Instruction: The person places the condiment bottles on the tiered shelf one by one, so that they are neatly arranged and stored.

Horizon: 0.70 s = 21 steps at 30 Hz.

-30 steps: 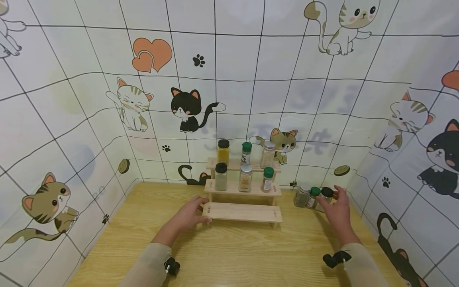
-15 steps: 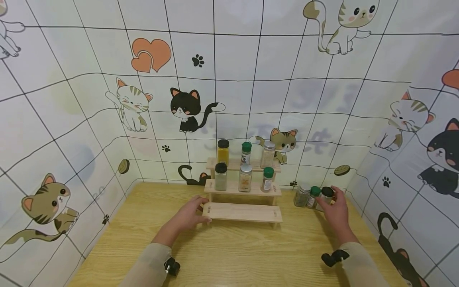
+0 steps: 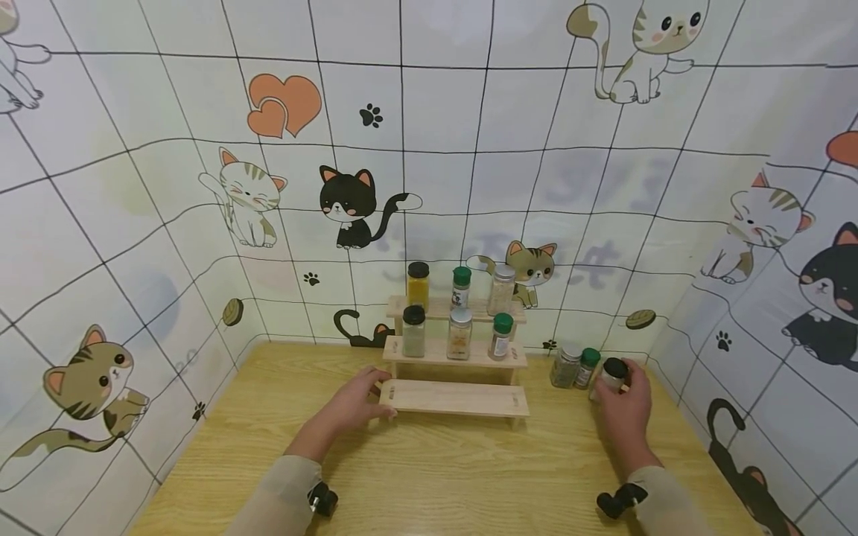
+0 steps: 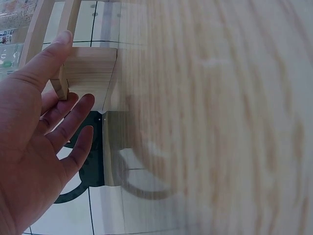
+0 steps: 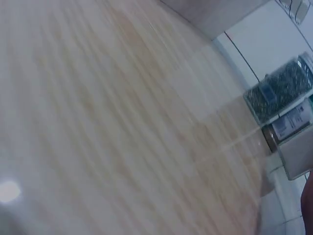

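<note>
In the head view the right hand (image 3: 626, 406) grips a black-capped jar (image 3: 613, 374) at the right of the table. Beside it stand a green-capped jar (image 3: 587, 368) and a silver-capped jar (image 3: 566, 368). The left hand (image 3: 353, 400) holds the left end of the lowest step (image 3: 453, 397) of a three-step wooden rack. In the left wrist view, thumb and fingers of the left hand (image 4: 46, 117) lie around the step's end (image 4: 59, 83). At the right wrist view's edge, only a sliver of the right hand (image 5: 307, 208) shows, by a jar (image 5: 298, 152).
On the rack's middle step (image 3: 480, 353) stand three jars with black, silver and green caps; three more stand on the top step (image 3: 439, 305). A cat-patterned sheet (image 3: 442, 179) rises behind and beside the wooden table (image 3: 442, 476).
The right hand has closed around the black-capped jar and shifted it slightly toward the front, apart from the green-capped one. The left hand has stayed on the rack.
</note>
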{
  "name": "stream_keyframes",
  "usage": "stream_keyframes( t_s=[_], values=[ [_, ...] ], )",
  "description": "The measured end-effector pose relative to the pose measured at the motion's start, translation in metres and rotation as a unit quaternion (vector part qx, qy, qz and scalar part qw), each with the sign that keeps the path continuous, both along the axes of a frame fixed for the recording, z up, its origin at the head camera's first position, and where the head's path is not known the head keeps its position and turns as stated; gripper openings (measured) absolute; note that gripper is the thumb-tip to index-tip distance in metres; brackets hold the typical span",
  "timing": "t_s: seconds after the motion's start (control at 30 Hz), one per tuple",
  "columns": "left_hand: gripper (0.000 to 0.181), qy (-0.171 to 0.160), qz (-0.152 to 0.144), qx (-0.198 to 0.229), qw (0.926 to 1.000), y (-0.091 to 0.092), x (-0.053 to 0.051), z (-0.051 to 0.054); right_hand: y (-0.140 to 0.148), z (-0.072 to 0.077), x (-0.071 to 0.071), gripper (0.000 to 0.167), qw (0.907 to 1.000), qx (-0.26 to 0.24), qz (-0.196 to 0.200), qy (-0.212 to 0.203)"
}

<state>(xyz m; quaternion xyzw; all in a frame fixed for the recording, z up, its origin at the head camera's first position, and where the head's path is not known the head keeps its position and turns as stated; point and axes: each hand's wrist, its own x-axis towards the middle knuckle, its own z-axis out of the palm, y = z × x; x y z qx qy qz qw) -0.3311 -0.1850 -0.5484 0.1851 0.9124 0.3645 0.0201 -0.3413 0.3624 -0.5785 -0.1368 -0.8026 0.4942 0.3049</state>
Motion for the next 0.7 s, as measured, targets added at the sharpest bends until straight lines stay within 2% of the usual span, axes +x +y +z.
stream_keyframes(
  t_s=[0.17,0.3,0.43,0.7],
  values=[
    [0.068,-0.005,0.002,0.002,1.0,0.001,0.002,0.002,-0.02,0.012,0.014,0.062,0.9991,0.011,0.001,0.04],
    [0.068,-0.006,0.002,0.006,1.0,0.001,0.003,0.003,-0.039,0.025,0.025,0.063,0.9965,0.028,0.02,0.076],
    [0.068,-0.007,0.004,0.006,0.9999,0.001,0.002,0.002,-0.058,0.036,0.035,0.064,0.9947,0.025,0.055,0.083],
    [0.069,-0.004,-0.003,0.004,1.0,0.0,0.0,0.001,-0.097,0.047,0.048,0.065,0.9888,0.02,0.118,0.09]
  ],
)
